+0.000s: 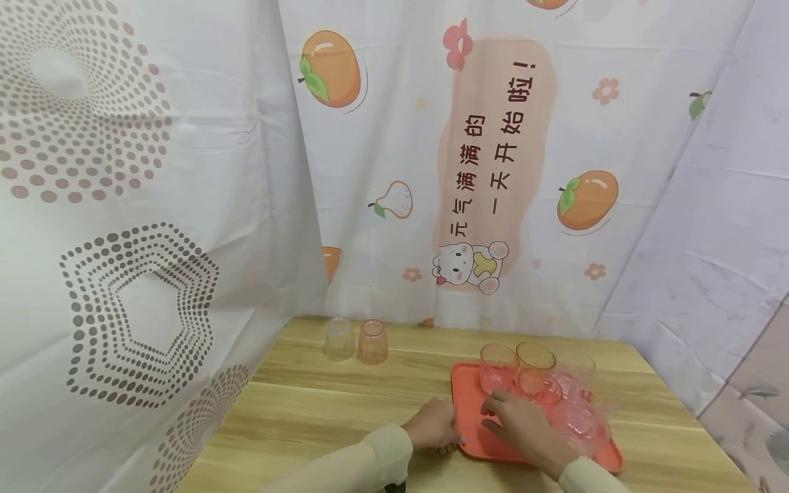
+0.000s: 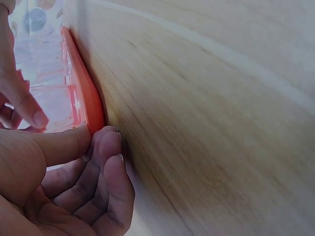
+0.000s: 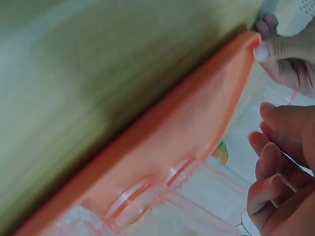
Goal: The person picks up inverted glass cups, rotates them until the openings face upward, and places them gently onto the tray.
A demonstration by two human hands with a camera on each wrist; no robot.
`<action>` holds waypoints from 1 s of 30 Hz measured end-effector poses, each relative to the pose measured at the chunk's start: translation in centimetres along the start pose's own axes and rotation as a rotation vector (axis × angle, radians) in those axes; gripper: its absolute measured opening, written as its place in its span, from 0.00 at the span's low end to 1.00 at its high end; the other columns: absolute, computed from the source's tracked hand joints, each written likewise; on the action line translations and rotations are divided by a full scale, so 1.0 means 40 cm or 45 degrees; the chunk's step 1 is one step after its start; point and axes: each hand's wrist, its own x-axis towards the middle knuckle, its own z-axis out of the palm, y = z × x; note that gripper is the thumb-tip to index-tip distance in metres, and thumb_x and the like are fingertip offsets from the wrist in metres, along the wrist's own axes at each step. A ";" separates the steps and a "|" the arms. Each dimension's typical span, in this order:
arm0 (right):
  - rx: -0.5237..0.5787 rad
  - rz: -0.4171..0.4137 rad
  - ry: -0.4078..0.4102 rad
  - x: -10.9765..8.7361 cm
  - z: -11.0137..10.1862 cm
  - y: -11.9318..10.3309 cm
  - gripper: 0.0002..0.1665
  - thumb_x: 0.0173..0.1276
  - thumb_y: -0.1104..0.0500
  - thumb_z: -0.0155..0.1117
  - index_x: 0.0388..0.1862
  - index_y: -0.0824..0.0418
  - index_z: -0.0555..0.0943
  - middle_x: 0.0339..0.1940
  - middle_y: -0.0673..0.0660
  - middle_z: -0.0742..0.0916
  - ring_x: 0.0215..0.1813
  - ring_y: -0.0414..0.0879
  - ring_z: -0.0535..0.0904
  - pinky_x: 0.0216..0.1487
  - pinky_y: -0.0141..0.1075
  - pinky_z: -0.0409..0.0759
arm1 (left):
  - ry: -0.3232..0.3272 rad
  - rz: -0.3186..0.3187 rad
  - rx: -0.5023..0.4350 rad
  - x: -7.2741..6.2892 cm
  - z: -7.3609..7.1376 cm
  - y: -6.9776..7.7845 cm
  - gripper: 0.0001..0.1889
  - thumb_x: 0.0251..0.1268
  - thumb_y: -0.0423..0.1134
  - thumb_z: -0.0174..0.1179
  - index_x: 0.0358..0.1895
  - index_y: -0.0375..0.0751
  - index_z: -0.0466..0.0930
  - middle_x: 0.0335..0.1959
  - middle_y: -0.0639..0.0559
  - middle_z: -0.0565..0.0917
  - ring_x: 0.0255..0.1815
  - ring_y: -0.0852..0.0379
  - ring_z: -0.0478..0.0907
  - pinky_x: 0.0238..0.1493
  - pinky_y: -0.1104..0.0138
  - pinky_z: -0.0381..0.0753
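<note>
A red-orange tray (image 1: 470, 411) lies on the table, with several see-through cups crowded on its middle and right side. My left hand (image 1: 433, 426) grips the tray's edge near its front left corner; the left wrist view shows the thumb (image 2: 69, 145) on the rim and the fingers curled below. Over the tray's left part hovers my right hand (image 1: 527, 431), fingers loosely bent and holding nothing. Just beyond it stand a pink cup (image 1: 496, 363) and a yellow cup (image 1: 535, 354). A pink faceted piece (image 1: 582, 424) lies to its right, partly blurred.
Farther back on the left of the wooden table (image 1: 320, 411) stand a clear cup (image 1: 340, 340) and a pink cup (image 1: 372, 344), side by side. Printed curtains (image 1: 382, 137) hang behind the table and along both sides.
</note>
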 end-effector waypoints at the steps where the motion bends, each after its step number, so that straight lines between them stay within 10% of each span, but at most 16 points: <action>1: 0.012 -0.002 -0.012 -0.003 0.002 -0.002 0.11 0.56 0.58 0.82 0.34 0.52 0.86 0.33 0.44 0.81 0.33 0.39 0.82 0.30 0.35 0.81 | -0.002 -0.004 -0.005 -0.001 -0.002 0.001 0.16 0.64 0.33 0.72 0.18 0.42 0.79 0.12 0.54 0.80 0.10 0.60 0.74 0.13 0.72 0.68; 30: 0.167 -0.173 -0.031 -0.063 0.078 -0.039 0.09 0.56 0.59 0.80 0.28 0.47 0.87 0.30 0.36 0.81 0.33 0.32 0.78 0.33 0.34 0.79 | 0.016 0.005 0.102 0.004 0.000 -0.003 0.18 0.64 0.36 0.72 0.16 0.45 0.79 0.10 0.57 0.78 0.09 0.61 0.74 0.12 0.72 0.67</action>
